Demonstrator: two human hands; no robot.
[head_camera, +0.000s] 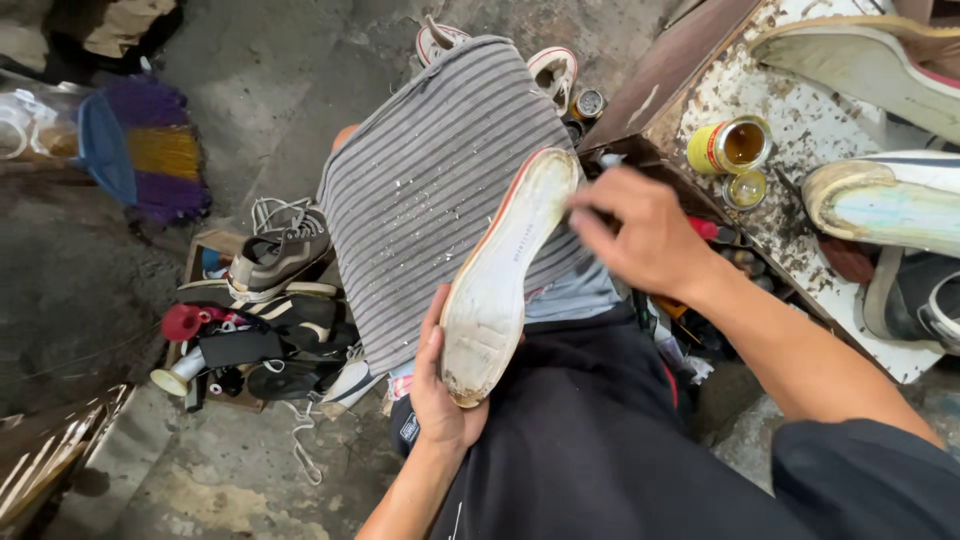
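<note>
My left hand (437, 385) grips the heel end of a shoe held sole up, its worn white sole (505, 270) with a red edge stretching away from me over a grey striped cloth (430, 180) on my lap. My right hand (645, 235) hovers at the toe end of the sole, fingers pinched together, blurred; whether it holds something small I cannot tell. An open yellow glue can (732, 146) stands on the stained bench to the right of that hand.
A stained workbench (800, 120) on the right carries light-coloured shoes (880, 200) and a small lid (745, 188). A box of shoes and tools (265, 300) sits on the concrete floor to the left. A purple and yellow brush (150, 150) lies farther left.
</note>
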